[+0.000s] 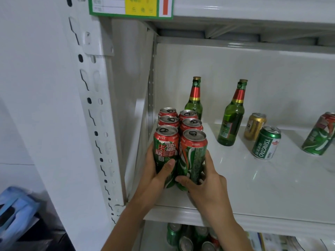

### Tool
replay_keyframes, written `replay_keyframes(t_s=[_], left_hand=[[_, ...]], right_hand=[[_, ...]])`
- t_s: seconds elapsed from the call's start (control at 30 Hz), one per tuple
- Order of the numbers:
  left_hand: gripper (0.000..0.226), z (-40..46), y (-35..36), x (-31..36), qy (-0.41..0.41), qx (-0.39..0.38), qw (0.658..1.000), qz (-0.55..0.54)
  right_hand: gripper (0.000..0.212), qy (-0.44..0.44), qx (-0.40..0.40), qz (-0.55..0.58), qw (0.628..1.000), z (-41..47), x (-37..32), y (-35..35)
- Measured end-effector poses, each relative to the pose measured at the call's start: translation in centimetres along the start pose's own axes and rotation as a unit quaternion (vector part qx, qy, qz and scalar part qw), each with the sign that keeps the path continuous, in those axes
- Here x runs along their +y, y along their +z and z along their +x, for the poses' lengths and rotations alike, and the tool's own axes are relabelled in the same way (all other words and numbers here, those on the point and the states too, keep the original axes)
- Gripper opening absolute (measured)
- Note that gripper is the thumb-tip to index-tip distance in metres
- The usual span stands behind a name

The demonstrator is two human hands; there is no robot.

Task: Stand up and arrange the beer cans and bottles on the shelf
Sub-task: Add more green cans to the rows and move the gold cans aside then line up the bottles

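Observation:
Several tall red-and-green beer cans stand in two rows at the left end of the white shelf (253, 187). My left hand (157, 171) grips the front left can (165, 149). Beside it, my right hand (204, 180) holds the front right can (193, 154). Both front cans stand upright near the shelf's front edge. Behind the rows stands a green bottle (194, 98) with a red neck band. A second green bottle (232, 115) stands further right. A gold can (254, 125), a green Tsingtao can (266, 143) and another red-and-green can (320, 134) stand upright at the right.
The white slotted shelf upright (94, 109) rises close at the left. The upper shelf (253, 8) carries a green-edged price label (130, 7). More cans (190, 238) fill the shelf below. Something blue (16, 212) lies low at the left.

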State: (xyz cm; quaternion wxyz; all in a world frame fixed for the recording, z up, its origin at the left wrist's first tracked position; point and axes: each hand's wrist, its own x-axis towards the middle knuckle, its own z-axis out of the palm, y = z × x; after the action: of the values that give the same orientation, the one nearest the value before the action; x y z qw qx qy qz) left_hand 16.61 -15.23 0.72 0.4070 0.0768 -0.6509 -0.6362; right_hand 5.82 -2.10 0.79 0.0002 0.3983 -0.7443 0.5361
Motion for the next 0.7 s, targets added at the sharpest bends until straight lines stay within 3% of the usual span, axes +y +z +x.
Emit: replay_keyframes(t_s=[0.27, 0.57, 0.63, 0.7], left_hand=[[0.07, -0.4, 0.4, 0.1, 0.03, 0.043, 0.999, 0.013], [0.073, -0.7, 0.6, 0.4, 0.084, 0.047, 0.994, 0.048], [0.073, -1.5, 0.9, 0.6, 0.114, 0.095, 0.983, 0.111], [0.069, -2.2, 1.3, 1.4, 0.204, 0.159, 0.94, 0.221]], right_hand=[[0.096, -0.003, 0.04, -0.045, 0.998, -0.6, -0.2, 0.9], [0.091, 0.023, 0.008, -0.01, 1.0, -1.2, -0.3, 0.5], [0.097, 0.047, -0.011, 0.011, 0.999, -1.8, -0.1, -0.6], [0.106, 0.075, -0.009, -0.005, 0.997, -2.5, 0.2, -2.8]])
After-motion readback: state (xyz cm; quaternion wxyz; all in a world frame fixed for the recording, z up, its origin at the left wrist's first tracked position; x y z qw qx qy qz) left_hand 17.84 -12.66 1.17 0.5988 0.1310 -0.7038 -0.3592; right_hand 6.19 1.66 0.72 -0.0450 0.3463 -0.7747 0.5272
